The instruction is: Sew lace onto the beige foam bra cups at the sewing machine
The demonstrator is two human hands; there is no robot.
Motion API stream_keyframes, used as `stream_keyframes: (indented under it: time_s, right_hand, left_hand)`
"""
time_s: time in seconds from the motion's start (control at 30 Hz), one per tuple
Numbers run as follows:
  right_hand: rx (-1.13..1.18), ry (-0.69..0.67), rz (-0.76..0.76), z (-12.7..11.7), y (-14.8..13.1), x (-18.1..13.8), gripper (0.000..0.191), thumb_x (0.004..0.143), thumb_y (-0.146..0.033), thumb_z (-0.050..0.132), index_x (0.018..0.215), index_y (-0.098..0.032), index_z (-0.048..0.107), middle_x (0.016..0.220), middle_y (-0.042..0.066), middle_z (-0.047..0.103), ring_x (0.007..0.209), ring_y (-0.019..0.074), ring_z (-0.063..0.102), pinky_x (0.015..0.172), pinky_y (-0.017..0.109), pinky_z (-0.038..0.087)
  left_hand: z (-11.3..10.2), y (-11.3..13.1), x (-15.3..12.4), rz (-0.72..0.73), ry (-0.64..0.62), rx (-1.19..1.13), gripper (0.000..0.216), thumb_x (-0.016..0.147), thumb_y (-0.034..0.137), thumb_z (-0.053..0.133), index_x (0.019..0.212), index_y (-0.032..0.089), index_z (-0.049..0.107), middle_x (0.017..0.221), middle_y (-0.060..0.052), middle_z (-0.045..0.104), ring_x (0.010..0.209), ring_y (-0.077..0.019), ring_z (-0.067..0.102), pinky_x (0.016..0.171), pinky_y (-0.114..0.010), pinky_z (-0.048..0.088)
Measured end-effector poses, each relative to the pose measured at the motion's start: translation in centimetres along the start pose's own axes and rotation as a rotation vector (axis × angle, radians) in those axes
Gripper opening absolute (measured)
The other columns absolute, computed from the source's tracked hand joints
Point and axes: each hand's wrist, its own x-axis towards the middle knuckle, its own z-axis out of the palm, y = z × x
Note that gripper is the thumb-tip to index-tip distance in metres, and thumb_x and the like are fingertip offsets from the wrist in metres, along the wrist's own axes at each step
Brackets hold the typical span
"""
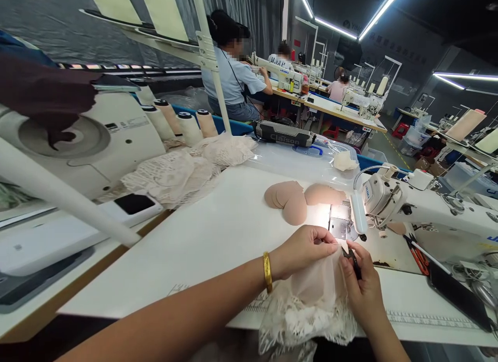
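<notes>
My left hand, with a gold bracelet at the wrist, pinches the top edge of a sheer cream lace garment. The lace hangs down over the table's front edge. Close beside those fingertips, my right hand is closed around small dark thread snips, their tips at the cloth's edge. Whether the blades touch the fabric I cannot tell. Just beyond both hands lies the lit needle plate of the sewing machine. Several beige bra cups rest on the white table behind my left hand.
Crumpled lace is heaped at the left near thread cones. A clear plastic box stands behind the table. Orange-handled scissors and a black tablet-like object lie to the right. A co-worker sits beyond.
</notes>
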Motion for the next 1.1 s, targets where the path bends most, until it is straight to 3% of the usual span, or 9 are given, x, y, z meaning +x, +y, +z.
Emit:
stream_keyframes:
  time_s: [0.2, 0.43, 0.77, 0.93, 1.0, 1.1]
  right_hand:
    - [-0.029, -0.007, 0.009, 0.0, -0.3, 0.0, 0.034, 0.102, -0.032, 0.051, 0.135, -0.025, 0.055, 0.105, 0.005, 0.075, 0.076, 0.0160, 0.071, 0.069, 0.026, 0.059]
    - [-0.022, 0.046, 0.050, 0.4, -1.2, -0.3, 0.034, 0.102, -0.035, 0.051, 0.134, -0.025, 0.056, 0.115, 0.007, 0.074, 0.083, 0.0176, 0.072, 0.076, 0.029, 0.059]
    - [-0.044, 0.032, 0.045, 0.3, -0.9, 0.0, 0.033, 0.102, -0.034, 0.051, 0.134, -0.026, 0.056, 0.109, 0.007, 0.073, 0.081, 0.0176, 0.072, 0.072, 0.029, 0.061]
    - [0.080, 0.290, 0.011, 0.3, -0.6, -0.7, 0.041, 0.105, -0.034, 0.047, 0.144, -0.024, 0.041, 0.122, 0.013, 0.065, 0.109, 0.0232, 0.068, 0.090, 0.043, 0.059]
    - [0.082, 0.252, 0.028, 0.3, -0.4, -0.8, 0.045, 0.104, -0.035, 0.048, 0.146, -0.023, 0.038, 0.116, 0.013, 0.067, 0.102, 0.0227, 0.070, 0.085, 0.041, 0.061]
    - [0.002, 0.061, 0.051, 0.3, -0.6, -0.8, 0.041, 0.102, -0.036, 0.051, 0.140, -0.022, 0.046, 0.098, 0.008, 0.070, 0.080, 0.0204, 0.072, 0.069, 0.033, 0.061]
  left_hand:
    - [0.1, 0.2, -0.1, 0.002, -0.005, 0.007, 0.022, 0.072, 0.038, 0.069, 0.076, 0.016, 0.073, 0.076, -0.001, 0.065, 0.077, -0.0164, 0.054, 0.071, -0.027, 0.040]
    - [0.0, 0.1, 0.0, -0.009, 0.025, 0.013, 0.024, 0.070, 0.040, 0.069, 0.075, 0.017, 0.072, 0.077, -0.002, 0.065, 0.079, -0.0181, 0.054, 0.073, -0.029, 0.040]
    - [0.3, -0.5, -0.1, 0.012, -0.016, 0.051, 0.022, 0.073, 0.038, 0.067, 0.076, 0.017, 0.073, 0.074, 0.000, 0.065, 0.074, -0.0163, 0.054, 0.069, -0.027, 0.040]
    - [0.4, -1.3, 0.2, -0.015, -0.017, 0.180, 0.018, 0.072, 0.034, 0.067, 0.073, 0.017, 0.073, 0.067, 0.000, 0.063, 0.068, -0.0160, 0.053, 0.063, -0.026, 0.038]
    - [0.2, -1.1, 0.3, -0.014, 0.024, 0.114, 0.021, 0.072, 0.037, 0.068, 0.074, 0.017, 0.073, 0.074, -0.002, 0.067, 0.075, -0.0176, 0.056, 0.068, -0.027, 0.041]
    - [-0.1, -0.7, 0.2, -0.014, 0.059, 0.044, 0.026, 0.072, 0.043, 0.071, 0.076, 0.017, 0.074, 0.080, -0.003, 0.069, 0.080, -0.0190, 0.058, 0.073, -0.029, 0.043]
